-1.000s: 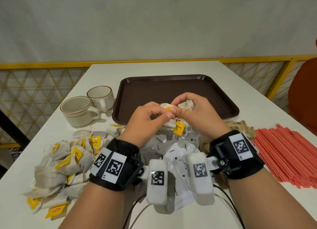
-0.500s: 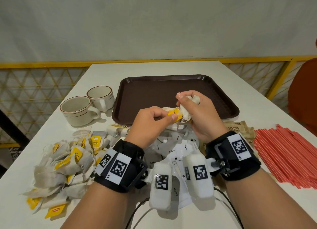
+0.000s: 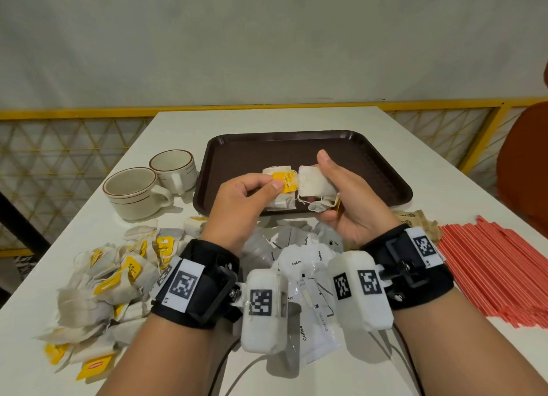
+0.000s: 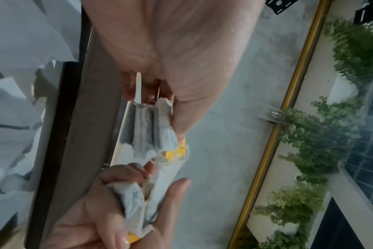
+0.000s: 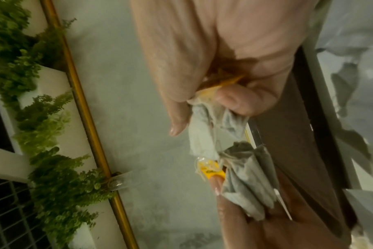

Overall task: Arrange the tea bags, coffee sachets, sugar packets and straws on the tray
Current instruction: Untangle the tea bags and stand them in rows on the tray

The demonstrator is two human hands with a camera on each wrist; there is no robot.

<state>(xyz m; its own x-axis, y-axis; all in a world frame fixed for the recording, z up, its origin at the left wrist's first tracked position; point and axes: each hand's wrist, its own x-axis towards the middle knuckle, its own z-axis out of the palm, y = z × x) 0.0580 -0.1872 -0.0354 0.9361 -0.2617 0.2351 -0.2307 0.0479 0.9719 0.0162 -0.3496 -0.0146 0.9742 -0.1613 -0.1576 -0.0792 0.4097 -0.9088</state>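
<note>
- The white rectangular table (image 3: 296, 120) carries everything in front of me.
- The dark brown plastic tray (image 3: 370, 164) lies flat at the table's middle, bare on the parts I can see, and both my hands hover above its near edge.
- The bundle of thin red straws (image 3: 498, 265) lies on the table to my right, well apart from the tray.
- The heap of white paper tea bags with yellow tags (image 3: 109, 283) lies on the table to my left, below my left wrist.
- The white coffee sachets (image 3: 299, 265) lie scattered between my wrists, just in front of the tray.
- The 2 cream ceramic cups with brown rims (image 3: 133, 191) stand left of the tray, touching each other.
- The crumpled brown paper packets (image 3: 415, 217) lie just beside my right wrist.
- My right hand (image 3: 347, 200) has its fingers curled around a small bunch of tea bags (image 3: 314, 182), thumb raised.
- My left hand (image 3: 243, 200) pinches 1 tea bag (image 3: 278, 188) at its yellow tag, close beside the bunch in my right hand.
</note>
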